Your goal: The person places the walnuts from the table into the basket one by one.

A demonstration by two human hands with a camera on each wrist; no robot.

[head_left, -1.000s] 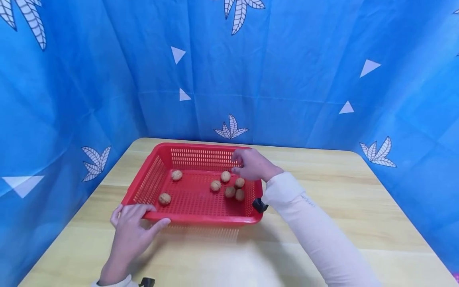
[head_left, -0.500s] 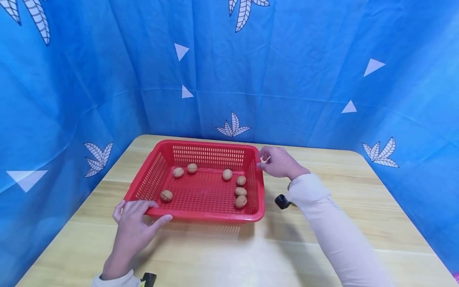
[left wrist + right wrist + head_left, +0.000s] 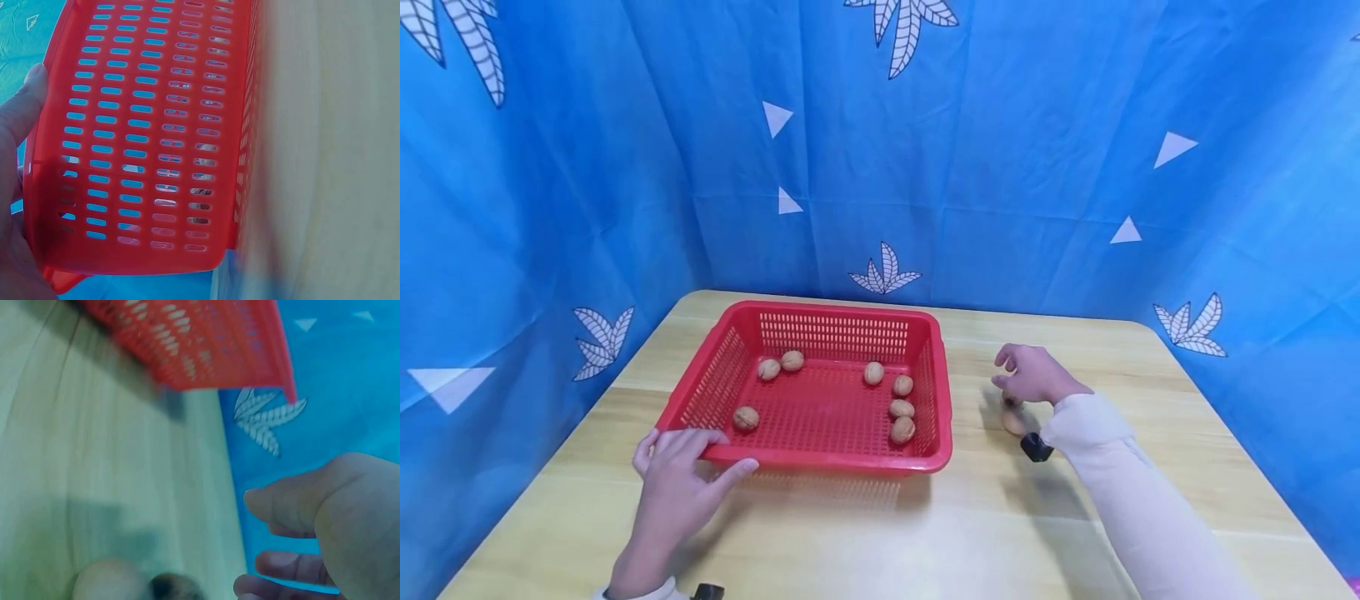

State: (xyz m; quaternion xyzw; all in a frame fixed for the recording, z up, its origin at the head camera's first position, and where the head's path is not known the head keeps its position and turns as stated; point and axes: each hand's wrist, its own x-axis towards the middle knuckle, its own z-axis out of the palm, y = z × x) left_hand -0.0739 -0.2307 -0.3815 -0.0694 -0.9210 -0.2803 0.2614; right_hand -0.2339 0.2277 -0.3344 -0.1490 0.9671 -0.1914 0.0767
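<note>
My left hand (image 3: 673, 487) grips the near left corner of a red plastic basket (image 3: 842, 460), fingers over the rim and thumb along its front. Inside lie several walnuts (image 3: 746, 418), some along the right wall, a pair at the back left. The right hand (image 3: 1036, 373) hovers over the table right of the basket, fingers loosely bent. In the right wrist view its thumb and fingers stand apart with nothing between them. Just below it are a pale round thing (image 3: 109, 581) and a small dark brown thing (image 3: 177, 587), both blurred and partly cut off; their kind cannot be told.
A light wooden table (image 3: 1120, 483) carries the basket. Blue cloth (image 3: 1030, 167) with white leaf and triangle prints hangs behind the table and at both sides. A black wrist device (image 3: 1036, 447) sits below the right cuff.
My right hand has left the basket and moved right, over the table. Walnuts have rolled: one from the middle to the back left, others along the right wall. The left hand keeps its place.
</note>
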